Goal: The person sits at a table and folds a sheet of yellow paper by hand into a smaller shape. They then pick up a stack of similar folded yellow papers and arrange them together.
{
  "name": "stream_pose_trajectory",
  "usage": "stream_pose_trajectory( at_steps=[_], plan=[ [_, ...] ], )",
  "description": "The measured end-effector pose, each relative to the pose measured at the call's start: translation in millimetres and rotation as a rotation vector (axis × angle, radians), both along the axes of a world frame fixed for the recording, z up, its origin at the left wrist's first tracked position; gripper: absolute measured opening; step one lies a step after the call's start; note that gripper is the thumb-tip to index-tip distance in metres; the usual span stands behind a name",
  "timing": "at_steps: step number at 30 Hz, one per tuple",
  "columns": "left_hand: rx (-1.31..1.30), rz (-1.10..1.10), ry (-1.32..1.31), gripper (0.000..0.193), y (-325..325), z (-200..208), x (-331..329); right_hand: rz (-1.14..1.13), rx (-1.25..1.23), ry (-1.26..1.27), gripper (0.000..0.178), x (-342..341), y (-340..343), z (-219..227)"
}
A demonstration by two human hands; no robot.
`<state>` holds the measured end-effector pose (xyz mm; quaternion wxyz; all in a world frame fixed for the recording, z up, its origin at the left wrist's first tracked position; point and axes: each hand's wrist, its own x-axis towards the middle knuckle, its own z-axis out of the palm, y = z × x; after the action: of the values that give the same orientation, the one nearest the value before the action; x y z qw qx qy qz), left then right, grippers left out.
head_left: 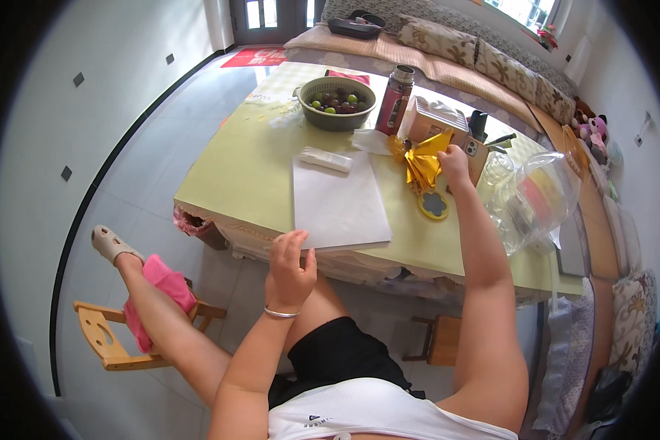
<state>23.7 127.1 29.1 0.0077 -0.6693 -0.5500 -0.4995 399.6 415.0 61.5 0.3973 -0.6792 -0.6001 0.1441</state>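
Note:
Above the right part of the table, my right hand [455, 163] pinches the edge of a crumpled sheet of shiny gold foil [424, 163]. Just below the foil lies a yellow-rimmed round thing with a grey flower-shaped face [433, 204]. A phone [474, 155] with several lenses stands upright right behind that hand. My left hand [293, 268], wearing a silver bangle, is at the table's near edge with bent fingers apart and nothing in it. Beside its fingertips is white paper [341, 209], and a long white case [325, 159] rests on the paper's far end.
On the table [235, 172] stand a basin of grapes [335, 105], a dark red flask [395, 101] and a tissue box [437, 119]. Clear plastic packaging [539, 194] covers the right side. A wooden chair [117, 337] with pink cloth is at lower left, a stool [443, 340] under the table.

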Motion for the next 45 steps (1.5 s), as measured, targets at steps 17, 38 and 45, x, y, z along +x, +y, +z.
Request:
stream_pose_trajectory(
  at_steps=[17, 38, 45],
  plan=[
    [-0.111, -0.010, 0.162, 0.053, -6.8, 4.2, -7.1, 0.966, -0.025, -0.365, 0.041, -154.7, -153.7, 38.6],
    [-0.465, -0.657, -0.453, 0.047, 104.7, 11.0, -80.6, 0.961, -0.007, -0.807, 0.016, -206.3, -160.8, 21.0],
    [-0.501, -0.640, -0.366, 0.028, 100.9, 17.1, -83.9, 0.987, -0.071, -0.572, 0.019, -202.1, -159.1, 25.3]
  ],
)
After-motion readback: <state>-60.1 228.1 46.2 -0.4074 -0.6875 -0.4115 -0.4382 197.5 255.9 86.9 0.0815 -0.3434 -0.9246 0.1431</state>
